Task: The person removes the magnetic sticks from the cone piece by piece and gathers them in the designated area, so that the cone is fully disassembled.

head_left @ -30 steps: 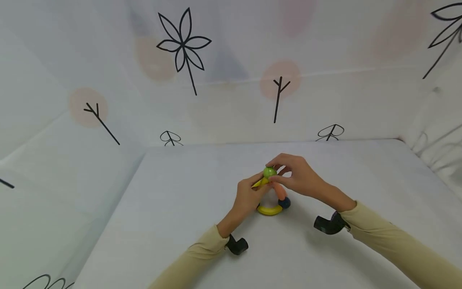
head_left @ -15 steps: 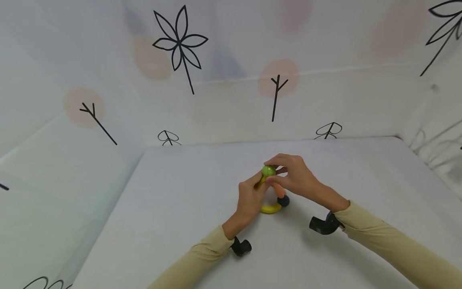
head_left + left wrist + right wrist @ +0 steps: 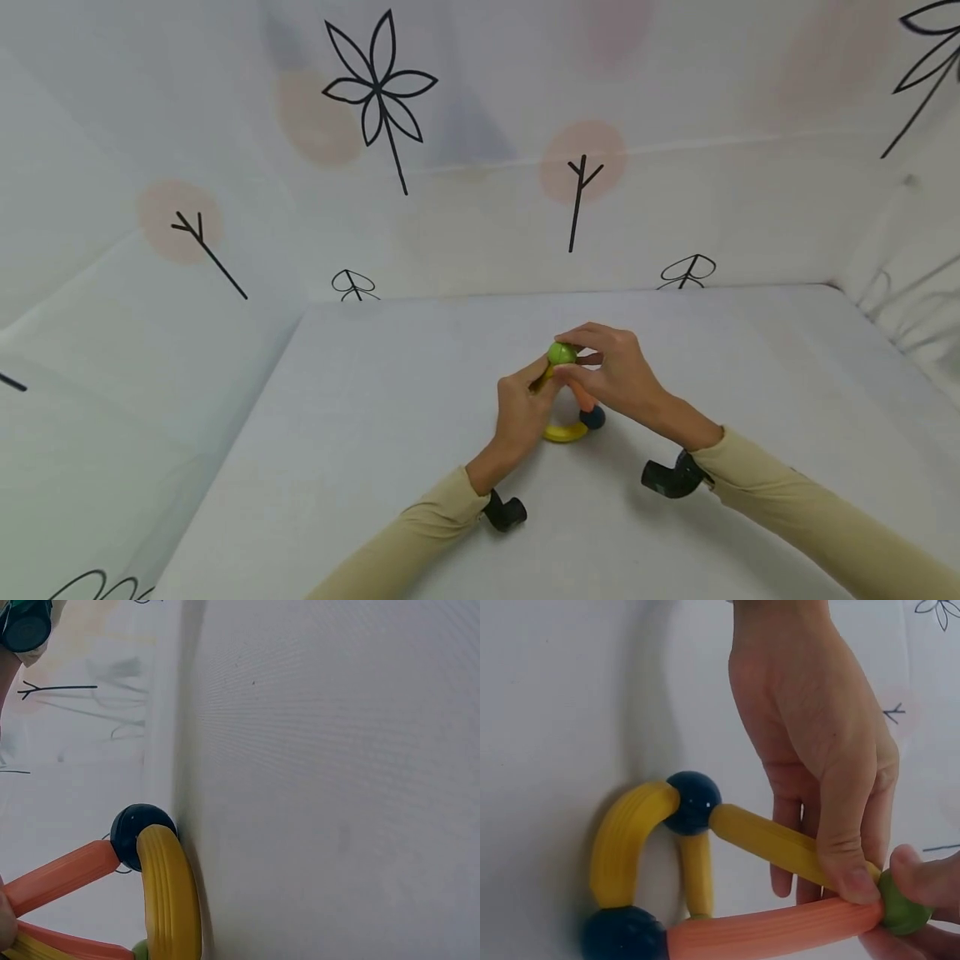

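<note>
A magnetic ball-and-stick frame stands on the white table. My right hand point(image 3: 618, 371) pinches the green ball point(image 3: 562, 353) at its top between thumb and fingers. My left hand point(image 3: 521, 412) grips the straight yellow stick point(image 3: 765, 841) close to that ball, its thumb also at the end of the orange stick point(image 3: 772, 930). Both sticks meet at the green ball in the right wrist view. Lower down, a curved yellow stick point(image 3: 615, 844) joins two dark blue balls point(image 3: 694, 802). Another yellow stick point(image 3: 697, 874) runs from one blue ball to a second green ball point(image 3: 139, 949), mostly hidden.
The white table point(image 3: 360, 417) extends around the frame. Behind it rises a pale cloth wall point(image 3: 480, 225) with printed plants. A black wrist camera point(image 3: 506, 512) hangs under the left cuff, another camera point(image 3: 671, 477) under the right.
My left hand has shifted slightly right, now covering the left blue ball and more of the yellow stick in the head view. The right hand keeps pinching the green ball.
</note>
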Motion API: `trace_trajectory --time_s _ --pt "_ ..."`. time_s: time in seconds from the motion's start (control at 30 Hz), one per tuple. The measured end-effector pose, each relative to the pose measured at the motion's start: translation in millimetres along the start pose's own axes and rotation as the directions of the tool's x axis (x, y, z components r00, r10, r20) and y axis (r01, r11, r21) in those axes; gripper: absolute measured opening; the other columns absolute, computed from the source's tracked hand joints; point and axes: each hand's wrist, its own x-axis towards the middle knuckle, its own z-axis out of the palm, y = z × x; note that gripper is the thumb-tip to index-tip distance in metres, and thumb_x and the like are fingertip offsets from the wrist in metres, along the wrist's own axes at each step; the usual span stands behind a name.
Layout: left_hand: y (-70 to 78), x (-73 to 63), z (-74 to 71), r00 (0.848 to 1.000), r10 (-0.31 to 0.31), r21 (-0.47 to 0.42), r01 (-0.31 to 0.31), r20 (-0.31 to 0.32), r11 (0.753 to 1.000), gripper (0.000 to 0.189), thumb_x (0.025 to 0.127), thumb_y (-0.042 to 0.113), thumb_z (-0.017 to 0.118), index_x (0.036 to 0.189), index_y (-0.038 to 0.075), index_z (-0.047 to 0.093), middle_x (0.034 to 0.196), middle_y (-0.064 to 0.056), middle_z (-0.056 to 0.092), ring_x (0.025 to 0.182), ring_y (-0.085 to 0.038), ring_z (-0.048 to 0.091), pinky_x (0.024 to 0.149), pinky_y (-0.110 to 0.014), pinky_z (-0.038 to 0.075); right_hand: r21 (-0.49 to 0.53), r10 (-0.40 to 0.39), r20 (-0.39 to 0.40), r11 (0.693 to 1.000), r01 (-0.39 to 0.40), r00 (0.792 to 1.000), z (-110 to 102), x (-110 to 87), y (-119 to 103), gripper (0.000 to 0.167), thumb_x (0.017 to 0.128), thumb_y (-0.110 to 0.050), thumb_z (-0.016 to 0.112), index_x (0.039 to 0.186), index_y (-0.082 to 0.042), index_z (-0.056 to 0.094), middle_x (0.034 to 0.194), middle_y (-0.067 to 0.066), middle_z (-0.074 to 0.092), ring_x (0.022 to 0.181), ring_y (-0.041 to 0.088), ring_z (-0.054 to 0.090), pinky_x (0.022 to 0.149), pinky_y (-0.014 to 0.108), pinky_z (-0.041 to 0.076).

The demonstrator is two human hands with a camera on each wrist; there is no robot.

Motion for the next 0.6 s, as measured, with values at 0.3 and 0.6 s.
trace_trajectory --time_s 0.3,0.6 --pt "-1.4 -0.2 -1.3 0.999 0.052 0.024 -0.051 -0.014 0.998 0.026 0.091 0.006 0.062 0.113 -0.007 0.065 0.096 -0.017 0.070 0.081 -0.022 0.066 0.074 -0.024 0.053 0.004 0.037 0.022 0.999 -0.037 0.999 -2 2.7 -2 0.033 0.069 0.002 0.082 0.100 0.005 0.070 0.092 0.012 0.067 0.078 0.023 0.066 0.060 0.027 0.055" --pt "-22.7 -1.0 5.5 0.999 0.039 0.037 -0.037 -0.039 0.999 0.037 0.086 0.010 0.068 0.120 -0.005 0.061 0.105 -0.013 0.068 0.086 -0.016 0.067 0.072 -0.021 0.052 0.024 0.111 0.085 0.993 -0.113 0.990 -13 12.1 -3 0.032 0.075 -0.005 0.079 0.104 0.002 0.069 0.094 0.007 0.065 0.083 0.020 0.064 0.063 0.024 0.054"
